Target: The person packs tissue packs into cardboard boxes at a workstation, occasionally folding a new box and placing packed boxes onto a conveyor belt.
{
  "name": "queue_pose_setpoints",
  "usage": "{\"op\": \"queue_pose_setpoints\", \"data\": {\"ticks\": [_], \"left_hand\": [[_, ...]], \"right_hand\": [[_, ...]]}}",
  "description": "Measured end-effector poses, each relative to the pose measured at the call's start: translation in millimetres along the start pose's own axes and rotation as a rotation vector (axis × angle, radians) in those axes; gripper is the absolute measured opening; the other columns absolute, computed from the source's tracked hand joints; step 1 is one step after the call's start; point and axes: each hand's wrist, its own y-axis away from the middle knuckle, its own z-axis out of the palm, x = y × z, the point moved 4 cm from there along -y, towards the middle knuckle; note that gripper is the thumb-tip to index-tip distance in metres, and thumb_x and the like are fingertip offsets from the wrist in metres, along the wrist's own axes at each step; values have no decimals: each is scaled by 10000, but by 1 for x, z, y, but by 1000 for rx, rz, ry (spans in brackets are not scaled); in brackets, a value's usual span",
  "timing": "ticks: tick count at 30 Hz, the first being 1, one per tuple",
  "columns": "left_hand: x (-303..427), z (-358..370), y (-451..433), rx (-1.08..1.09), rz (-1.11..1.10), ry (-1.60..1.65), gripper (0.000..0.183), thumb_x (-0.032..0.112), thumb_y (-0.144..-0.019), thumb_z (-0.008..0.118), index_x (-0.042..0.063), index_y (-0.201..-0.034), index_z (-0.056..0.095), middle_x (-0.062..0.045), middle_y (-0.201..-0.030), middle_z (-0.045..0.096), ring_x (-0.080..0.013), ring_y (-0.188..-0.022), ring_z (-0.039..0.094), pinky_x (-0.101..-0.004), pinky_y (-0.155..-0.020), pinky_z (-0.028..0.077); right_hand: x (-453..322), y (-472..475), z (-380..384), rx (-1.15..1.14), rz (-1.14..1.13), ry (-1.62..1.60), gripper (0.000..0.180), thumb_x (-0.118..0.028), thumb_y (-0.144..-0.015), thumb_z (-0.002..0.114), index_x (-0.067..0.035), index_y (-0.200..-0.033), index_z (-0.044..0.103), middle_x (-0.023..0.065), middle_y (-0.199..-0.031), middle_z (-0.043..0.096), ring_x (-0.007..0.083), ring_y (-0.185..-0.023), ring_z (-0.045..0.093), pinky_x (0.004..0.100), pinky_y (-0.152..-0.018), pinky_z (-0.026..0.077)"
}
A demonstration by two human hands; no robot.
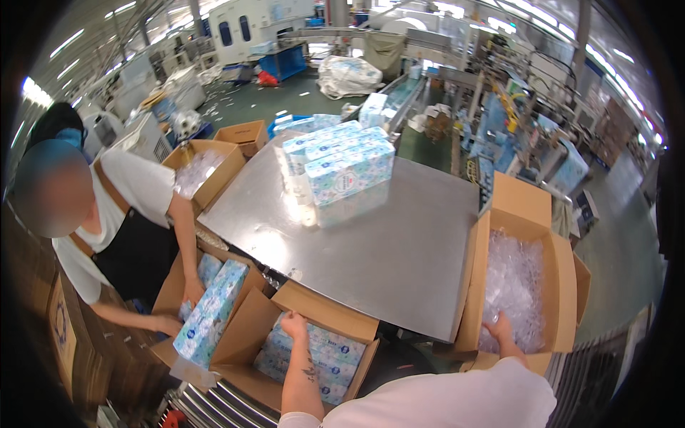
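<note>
My left hand (294,324), its fingers curled in, is over an open cardboard carton (243,329) beside the raised flap; nothing shows in it. Inside that carton, floral blue tissue packs (334,361) lie in rows below my forearm. At the right, my right hand (499,327) reaches into a tall open carton (563,291) filled with clear plastic pieces (511,283). Its fingertips meet the pile, and whether they grip a piece cannot be told.
A co-worker (136,251) at the left handles a tissue pack bundle (211,313) at another carton. More bundles (348,168) stand on the metal table (406,257). Rollers (214,404) run under the cartons. Behind the table are a conveyor (404,96) and machinery (514,117).
</note>
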Motion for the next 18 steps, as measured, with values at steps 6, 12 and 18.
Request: {"op": "queue_pose_setpoints", "data": {"ticks": [6, 12, 18], "left_hand": [[80, 17, 34, -428, 20, 220, 206, 130, -876, 548, -53, -971, 554, -89, -823, 591, -145, -680, 595, -232, -533, 494], [131, 9, 118, -662, 43, 61, 240, 178, -872, 573, -28, -995, 578, -77, -893, 606, -132, -727, 592, -236, -606, 491], [192, -74, 150, -434, 411, 94, 209, 124, -892, 530, -24, -1032, 575, -58, -919, 600, -115, -828, 572, -230, -716, 466]], "right_hand": [[11, -24, -30, 189, 4, -304, 554, -162, -650, 616, 64, -1133, 468, 282, -941, 592, 382, -934, 579, 413, -811, 459], [15, -35, 6, 141, -76, -32, 653, -137, -652, 610, 79, -1230, 394, 280, -924, 598, 316, -830, 631, 388, -732, 498], [-100, -29, -60, 38, -114, -1404, 640, -79, -779, 606, -25, -1341, 303, 63, -885, 596, 143, -757, 575, 301, -680, 495]]}}
